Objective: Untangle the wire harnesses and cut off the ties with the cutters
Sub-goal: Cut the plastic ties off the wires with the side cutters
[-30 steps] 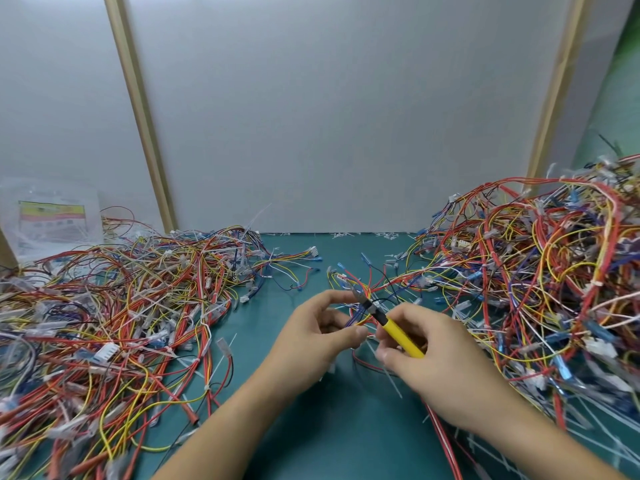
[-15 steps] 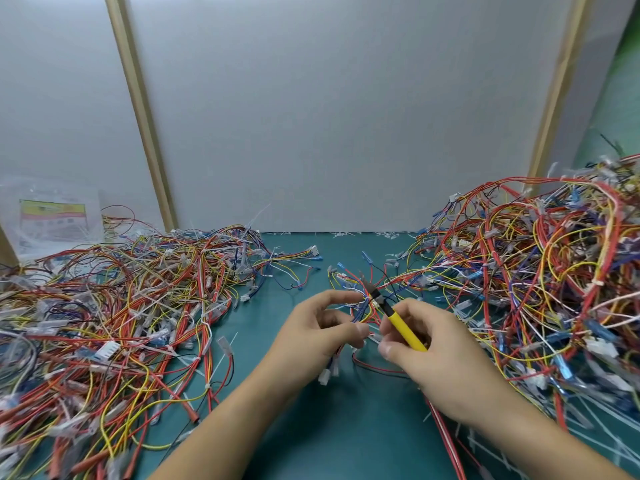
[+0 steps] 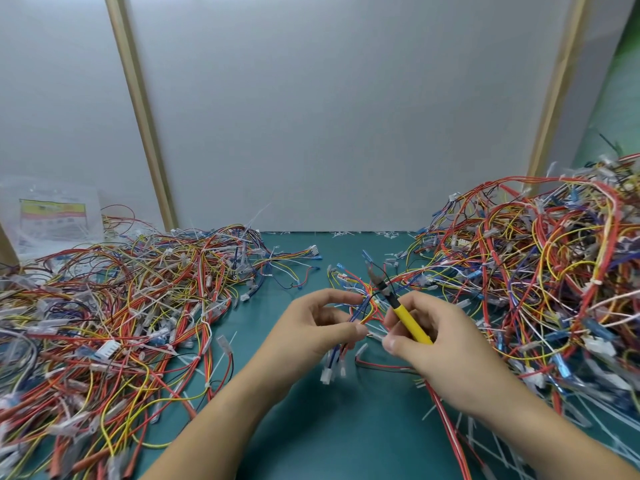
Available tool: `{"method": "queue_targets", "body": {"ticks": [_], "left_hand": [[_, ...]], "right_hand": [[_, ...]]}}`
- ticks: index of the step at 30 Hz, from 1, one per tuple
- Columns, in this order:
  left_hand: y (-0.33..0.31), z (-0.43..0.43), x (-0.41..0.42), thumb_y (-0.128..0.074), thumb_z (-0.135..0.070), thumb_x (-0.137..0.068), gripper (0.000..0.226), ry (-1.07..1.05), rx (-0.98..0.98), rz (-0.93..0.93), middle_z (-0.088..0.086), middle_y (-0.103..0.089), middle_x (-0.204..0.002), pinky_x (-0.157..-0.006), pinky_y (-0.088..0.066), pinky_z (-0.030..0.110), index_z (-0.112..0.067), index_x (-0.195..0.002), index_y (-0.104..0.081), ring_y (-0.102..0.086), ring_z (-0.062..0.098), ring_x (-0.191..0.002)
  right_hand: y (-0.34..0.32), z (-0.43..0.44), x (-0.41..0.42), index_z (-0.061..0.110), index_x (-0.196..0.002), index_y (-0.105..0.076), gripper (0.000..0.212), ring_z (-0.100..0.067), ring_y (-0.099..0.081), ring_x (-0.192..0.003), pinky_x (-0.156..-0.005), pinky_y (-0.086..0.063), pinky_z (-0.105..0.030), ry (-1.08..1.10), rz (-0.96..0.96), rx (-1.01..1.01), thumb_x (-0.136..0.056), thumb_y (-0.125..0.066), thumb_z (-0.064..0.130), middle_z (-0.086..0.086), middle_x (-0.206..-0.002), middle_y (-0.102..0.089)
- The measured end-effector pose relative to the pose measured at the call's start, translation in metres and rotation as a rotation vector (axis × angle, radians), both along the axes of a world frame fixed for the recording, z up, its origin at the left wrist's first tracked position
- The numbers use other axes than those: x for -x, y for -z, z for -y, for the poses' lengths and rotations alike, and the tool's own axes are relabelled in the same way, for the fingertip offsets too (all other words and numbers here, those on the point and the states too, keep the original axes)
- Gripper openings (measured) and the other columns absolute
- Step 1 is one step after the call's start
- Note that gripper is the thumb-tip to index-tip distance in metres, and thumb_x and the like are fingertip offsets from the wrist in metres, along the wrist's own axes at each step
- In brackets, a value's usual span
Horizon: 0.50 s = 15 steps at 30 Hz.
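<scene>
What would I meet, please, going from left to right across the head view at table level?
Plastic bag → left pile of wire harnesses → left hand, holding a small harness → right hand, gripping the cutters → right pile of wire harnesses.

My yellow-handled cutters [image 3: 410, 319] tilt, tips up and away, just beside the small multicoloured wire harness [image 3: 363, 308] I pinch.
</scene>
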<state>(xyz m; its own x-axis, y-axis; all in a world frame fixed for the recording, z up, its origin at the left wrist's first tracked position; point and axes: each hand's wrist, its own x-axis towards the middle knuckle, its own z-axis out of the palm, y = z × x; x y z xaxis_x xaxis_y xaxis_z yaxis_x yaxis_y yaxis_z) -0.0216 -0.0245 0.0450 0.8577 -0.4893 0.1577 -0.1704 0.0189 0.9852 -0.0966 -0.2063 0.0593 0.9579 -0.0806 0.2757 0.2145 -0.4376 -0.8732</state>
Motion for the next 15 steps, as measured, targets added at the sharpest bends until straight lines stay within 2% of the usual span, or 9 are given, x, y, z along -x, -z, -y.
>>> {"method": "queue_targets", "body": {"ticks": [3,5,8,12,15], "left_hand": [[0.0016,0.0023,0.0006,-0.073,-0.001,-0.079,0.035,-0.024,-0.015,0.007,-0.002,-0.06,-0.064,-0.07,-0.048,0.021,-0.014,-0.112,-0.069,-0.057,0.015,-0.063],[0.0011,0.0039,0.0016,-0.071,-0.01,-0.072,0.036,-0.039,-0.015,-0.001,-0.001,-0.059,-0.064,-0.07,-0.046,0.022,-0.017,-0.108,-0.07,-0.056,0.015,-0.063],[0.0019,0.0059,0.0015,-0.069,-0.012,-0.07,0.037,-0.044,-0.02,-0.01,0.002,-0.059,-0.066,-0.072,-0.045,0.025,-0.019,-0.106,-0.071,-0.057,0.015,-0.065],[0.0026,0.002,0.0007,-0.075,-0.005,-0.084,0.033,-0.02,-0.06,0.025,-0.002,-0.061,-0.069,-0.076,-0.048,0.027,-0.018,-0.114,-0.067,-0.059,0.016,-0.07],[0.0017,-0.0008,0.0015,-0.074,-0.005,-0.086,0.032,0.008,-0.099,0.075,-0.005,-0.06,-0.073,-0.075,-0.048,0.031,-0.018,-0.115,-0.066,-0.058,0.018,-0.072]], "right_hand": [[0.0019,-0.0029,0.0009,0.027,-0.081,-0.063,0.022,-0.024,-0.062,-0.073,-0.067,-0.05,-0.034,-0.035,0.005,0.033,-0.085,-0.071,0.007,-0.001,-0.076,-0.067],[0.0027,-0.0034,0.0003,0.03,-0.083,-0.062,0.023,-0.028,-0.061,-0.075,-0.069,-0.051,-0.04,-0.045,0.003,0.048,-0.086,-0.071,0.009,-0.004,-0.077,-0.067],[0.0019,-0.0032,-0.0013,0.033,-0.083,-0.062,0.026,-0.029,-0.059,-0.073,-0.07,-0.051,-0.043,-0.046,-0.002,0.071,-0.086,-0.07,0.009,-0.007,-0.078,-0.064],[0.0006,0.0,-0.0017,0.032,-0.083,-0.062,0.027,-0.012,-0.051,-0.062,-0.06,-0.046,-0.034,-0.027,-0.007,0.044,-0.085,-0.07,0.006,-0.005,-0.073,-0.063],[-0.0001,0.0051,-0.0021,0.025,-0.081,-0.063,0.022,-0.009,-0.049,-0.057,-0.053,-0.042,-0.022,0.014,0.01,-0.002,-0.084,-0.072,0.005,0.003,-0.066,-0.061]]}}
